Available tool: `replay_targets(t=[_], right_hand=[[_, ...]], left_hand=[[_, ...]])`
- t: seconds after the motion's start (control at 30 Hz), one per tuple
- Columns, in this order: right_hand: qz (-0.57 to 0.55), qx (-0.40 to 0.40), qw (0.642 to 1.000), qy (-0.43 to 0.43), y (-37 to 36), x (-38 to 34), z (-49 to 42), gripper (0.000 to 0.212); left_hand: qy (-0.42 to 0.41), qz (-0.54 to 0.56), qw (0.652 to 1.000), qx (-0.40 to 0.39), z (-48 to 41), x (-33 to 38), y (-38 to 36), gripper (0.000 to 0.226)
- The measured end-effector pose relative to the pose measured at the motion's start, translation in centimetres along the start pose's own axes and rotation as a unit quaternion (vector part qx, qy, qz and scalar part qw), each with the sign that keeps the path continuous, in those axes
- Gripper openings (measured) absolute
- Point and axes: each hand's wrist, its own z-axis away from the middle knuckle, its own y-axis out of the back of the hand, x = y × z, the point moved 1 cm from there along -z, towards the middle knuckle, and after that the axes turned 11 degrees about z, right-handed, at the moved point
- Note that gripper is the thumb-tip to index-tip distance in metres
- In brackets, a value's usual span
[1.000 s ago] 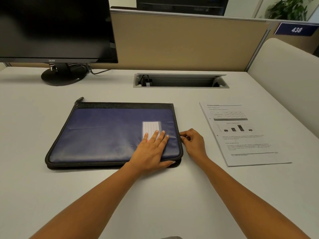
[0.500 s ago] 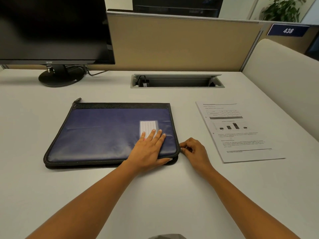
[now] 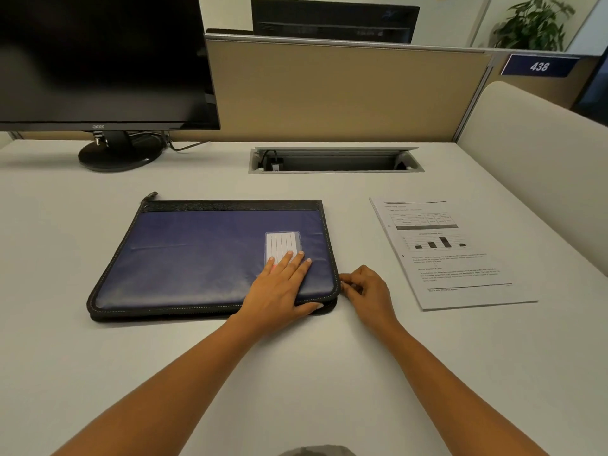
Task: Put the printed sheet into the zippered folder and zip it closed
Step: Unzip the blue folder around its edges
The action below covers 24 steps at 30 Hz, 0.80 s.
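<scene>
A blue zippered folder [image 3: 197, 258] with black edging lies flat on the white desk, its cover down. My left hand [image 3: 279, 287] presses flat on its near right corner, fingers straight, fingertips on a white label card [image 3: 281, 243]. My right hand [image 3: 365, 287] sits at the folder's right edge near that corner, fingers curled and pinching the small zipper pull there. The printed sheet [image 3: 450, 251], with a table and bar chart, lies on the desk to the right, apart from both hands.
A black monitor [image 3: 98, 60] on a round stand [image 3: 118, 153] stands at the back left. An open cable tray [image 3: 335, 159] is set into the desk behind the folder. A beige partition [image 3: 329, 93] closes the back, a padded divider [image 3: 543, 159] the right.
My right hand has slid along the folder's right edge toward me, nearing the front corner. The left hand has stayed pressed on the cover.
</scene>
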Motion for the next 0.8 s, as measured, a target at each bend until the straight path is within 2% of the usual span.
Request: replay_targets(t=[0.1,0.23,0.33,0.43,0.8], right_hand=[[-0.026,0.014,0.999,-0.015,0.0,0.1,-0.2,0.018],[-0.036,0.040,0.998,-0.033,0.1,0.2,-0.7,0.016],[-0.039,0.058,0.996,-0.052,0.4,0.2,-1.5,0.015],[-0.035,0.061,0.995,-0.074,0.2,0.0,-1.9,0.015],[-0.046,0.095,0.991,-0.085,-0.5,0.0,0.5,0.012]], left_hand=[[-0.005,0.011,1.000,-0.011,0.8,-0.1,0.5,0.086],[-0.001,0.008,1.000,-0.019,2.0,-0.7,1.5,0.095],[0.029,-0.021,0.999,-0.040,2.5,-1.4,2.4,0.073],[0.037,-0.056,0.995,-0.076,2.1,-1.4,2.8,0.067],[0.045,-0.076,0.991,-0.097,1.5,-0.9,2.6,0.063]])
